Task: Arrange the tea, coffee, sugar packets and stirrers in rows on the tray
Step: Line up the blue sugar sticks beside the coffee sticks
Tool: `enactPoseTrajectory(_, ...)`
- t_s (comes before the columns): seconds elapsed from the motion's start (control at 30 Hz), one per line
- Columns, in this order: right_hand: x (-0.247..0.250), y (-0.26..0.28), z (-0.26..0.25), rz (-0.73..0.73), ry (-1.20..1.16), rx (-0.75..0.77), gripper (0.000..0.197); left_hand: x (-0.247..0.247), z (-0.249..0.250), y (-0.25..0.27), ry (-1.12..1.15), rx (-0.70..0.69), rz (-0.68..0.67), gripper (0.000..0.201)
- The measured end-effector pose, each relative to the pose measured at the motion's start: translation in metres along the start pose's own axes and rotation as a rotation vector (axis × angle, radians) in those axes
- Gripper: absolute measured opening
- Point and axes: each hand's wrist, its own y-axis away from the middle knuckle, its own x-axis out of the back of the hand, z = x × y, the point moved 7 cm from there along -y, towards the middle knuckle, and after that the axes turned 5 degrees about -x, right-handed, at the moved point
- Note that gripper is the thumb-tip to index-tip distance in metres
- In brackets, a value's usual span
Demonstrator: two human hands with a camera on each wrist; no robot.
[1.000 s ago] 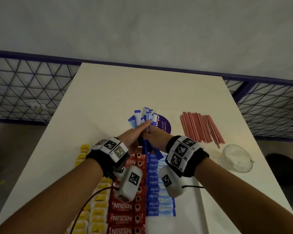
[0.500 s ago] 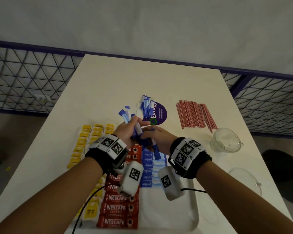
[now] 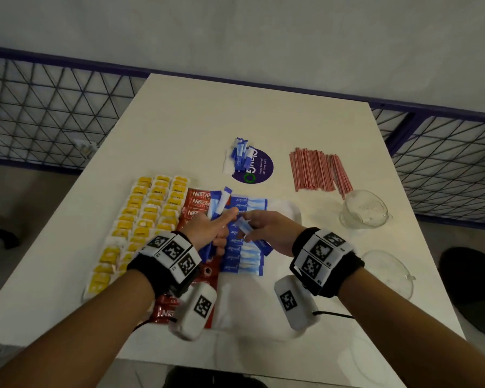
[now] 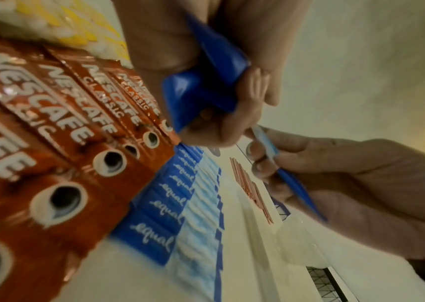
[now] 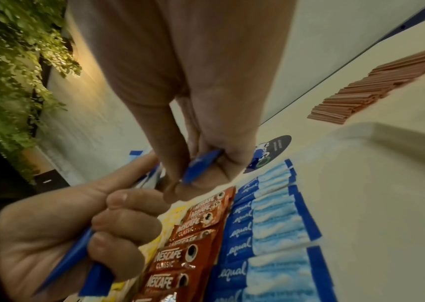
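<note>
Holding stock in both hands, you stand over the tray (image 3: 293, 211). Item one: left hand (image 3: 207, 228), fingers curled round a bundle (image 3: 219, 204) of blue sugar sticks, ends fanning out beyond the knuckles, away from you. Item two: right hand (image 3: 266, 229), thumb and fingertips pinching a single stick (image 3: 254, 233) near its far end, the rest trailing back under the palm toward your wrist. Item three: sugar row (image 3: 245, 236), laid directly beneath both sets of fingers, each packet's long axis running left to right, packets stacked away from you in a column; just left of it, touching, the coffee row (image 3: 199, 204), and further left the tea bags (image 3: 149, 211). Relation that matters: the pinched stick lies slantwise to the row, so it would, by my judgement, need turning crosswise before it goes down, and the right hand is the nearer one to the free tray space on the right of the column. Item four: stirrers (image 3: 317, 173), on the table beyond your right fingertips, well apart, not yet on the tray. Item five: loose sugar heap (image 3: 240, 156), beyond the fingertips, partly over a round sticker (image 3: 259, 170).
</note>
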Motion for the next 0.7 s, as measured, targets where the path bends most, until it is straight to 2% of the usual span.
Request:
enactPoseTrajectory(0.07,0.002,0.005,0.000,0.012,0.019,0.042,0.039,0.000,-0.003,0.008,-0.027,-0.006,0.034,0.036)
enactPoseTrajectory(0.17,0.005,0.010,0.004,0.046,0.047,0.063,0.023,0.000,-0.006,0.017,-0.028,0.009,0.062,0.038)
enactPoseTrajectory(0.43,0.006,0.019,0.018,0.032,0.102,-0.093,0.018,0.000,0.006,0.021,-0.099,-0.034,0.037,0.033)
enactPoseTrajectory(0.57,0.011,0.022,0.024,0.113,0.240,-0.090,0.020,-0.001,0.005,0.018,-0.167,-0.058,0.016,0.038)
enactPoseTrajectory(0.7,0.006,0.026,0.033,0.161,-0.136,-0.101,0.023,-0.006,-0.004,0.021,-0.212,-0.047,-0.053,0.041)
